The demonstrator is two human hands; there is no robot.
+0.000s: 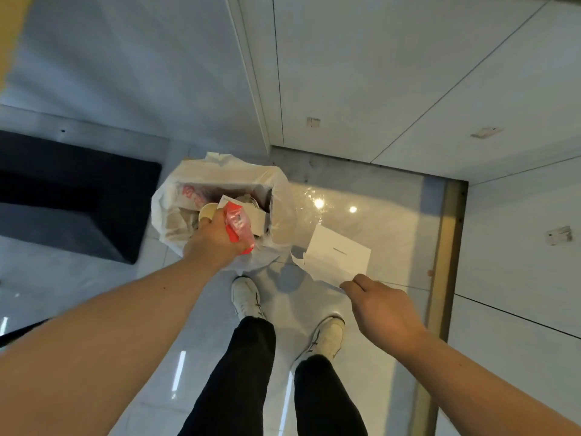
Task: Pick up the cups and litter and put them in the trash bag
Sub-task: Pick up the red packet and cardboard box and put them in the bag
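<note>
A white plastic trash bag (176, 196) with red print stands open on the floor, with paper and litter inside it. My left hand (217, 239) hovers over the bag's mouth, shut on a paper cup (208, 211) and a red and clear wrapper (237, 226). My right hand (382, 306) is to the right of the bag and pinches the corner of a white sheet of paper (338, 254), which hangs above the floor.
A dark grey mat or cushion (72, 196) lies on the floor to the left of the bag. White cabinet panels (408, 73) rise behind and to the right. My two feet in white shoes (246, 298) stand on glossy tiles just below the bag.
</note>
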